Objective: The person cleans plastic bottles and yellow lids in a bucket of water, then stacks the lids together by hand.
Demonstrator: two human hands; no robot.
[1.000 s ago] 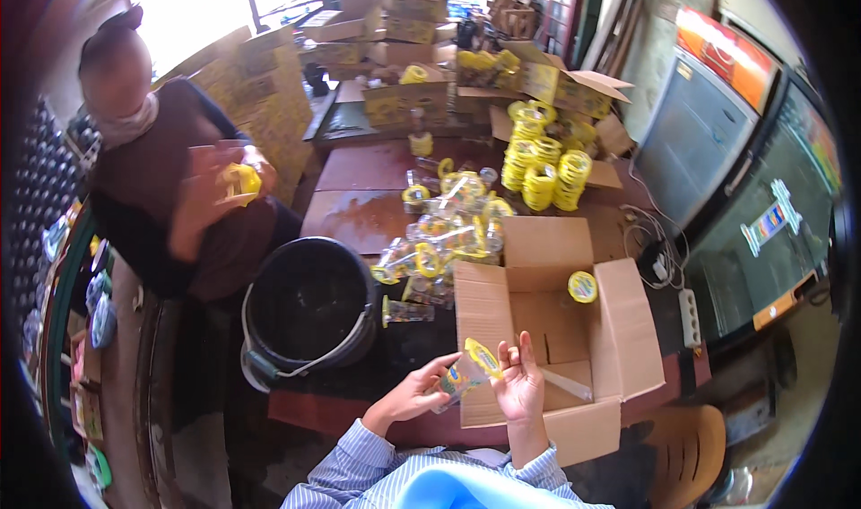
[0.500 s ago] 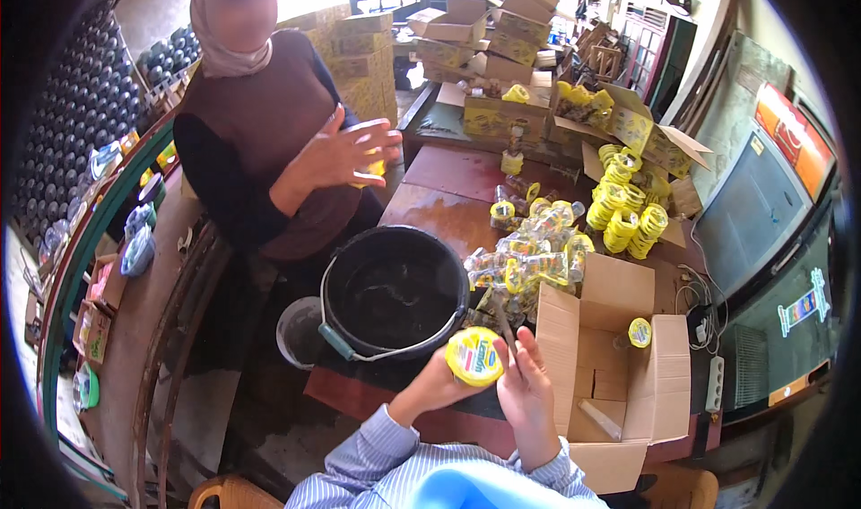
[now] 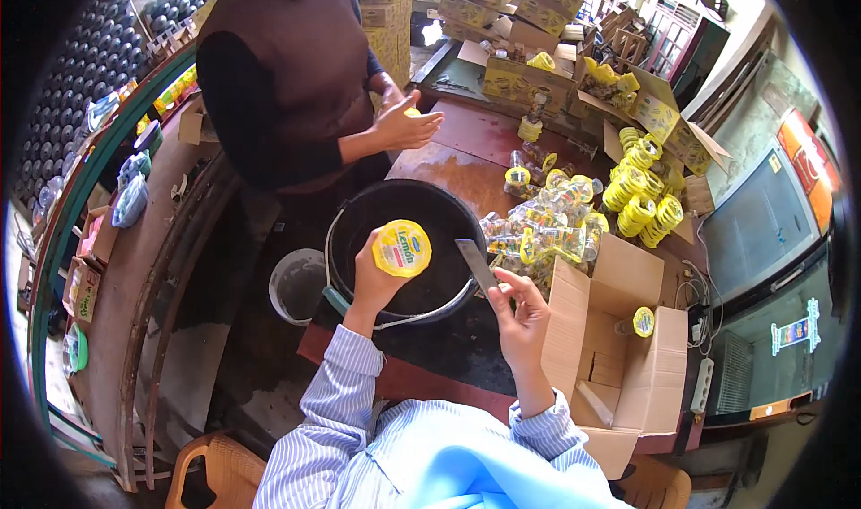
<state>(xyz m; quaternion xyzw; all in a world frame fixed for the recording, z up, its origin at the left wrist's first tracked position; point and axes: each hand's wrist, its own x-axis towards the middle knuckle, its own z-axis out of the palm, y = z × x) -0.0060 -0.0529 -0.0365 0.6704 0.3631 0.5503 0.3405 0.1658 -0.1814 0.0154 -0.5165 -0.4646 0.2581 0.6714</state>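
Note:
My left hand grips a plastic drink cup with a round yellow-and-white lid, held over the near left part of a large black bucket. In my right hand is a flat metal blade, perhaps a knife; its end points up and left by the bucket's right rim. Cup and blade are apart. Beyond the blade lies a heap of clear cups with yellow bands. Below my right hand's side stands an open cardboard box, with one yellow-lidded cup at its inner right.
Across the bucket a co-worker in a brown top holds something yellow between both hands. A grey pail stands left of the bucket. Stacked yellow rings or lids and filled cartons occupy the table's far right. A glass-door cooler borders the right.
My left hand has moved up and left with the cup, over the bucket. My right hand has drawn apart from it with the blade. The co-worker's hands have come together.

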